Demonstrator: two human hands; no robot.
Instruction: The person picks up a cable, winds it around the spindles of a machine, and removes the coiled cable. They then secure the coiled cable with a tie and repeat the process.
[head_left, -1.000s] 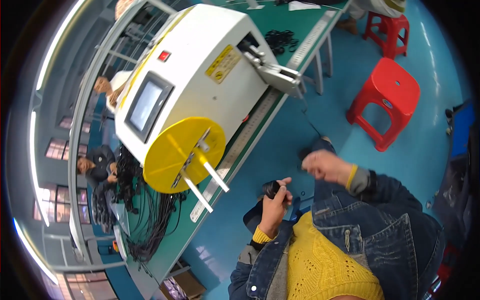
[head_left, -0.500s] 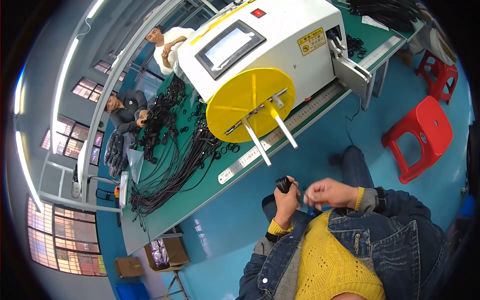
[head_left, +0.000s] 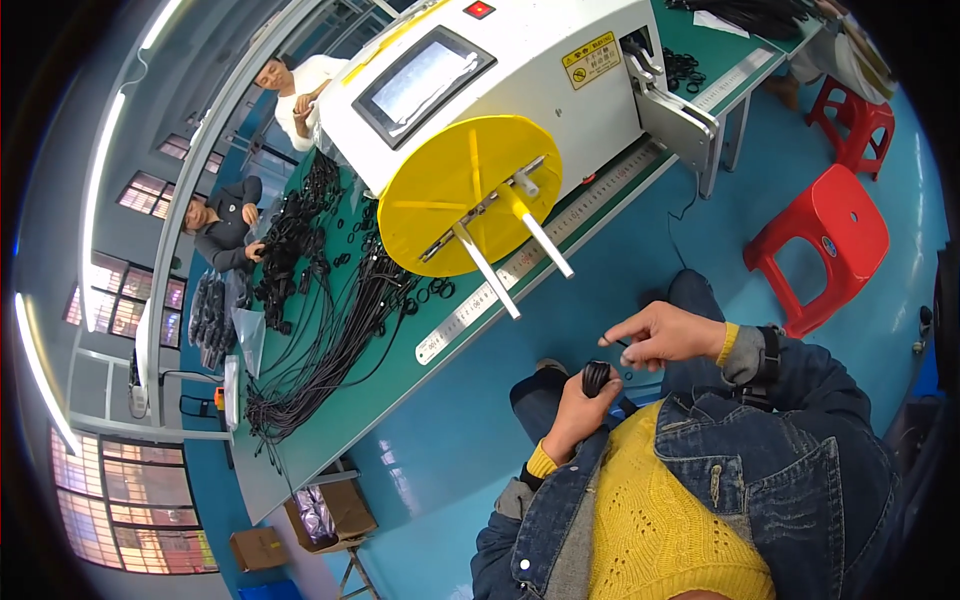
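One looped black cable bundle (head_left: 596,378) fills my closed left hand (head_left: 577,415), lower-centre; whether my right hand (head_left: 665,334) grips, I cannot tell.

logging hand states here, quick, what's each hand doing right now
Left hand: closed around a black cable bundle.
Right hand: index finger out, other fingers curled; whether it holds anything cannot be told.
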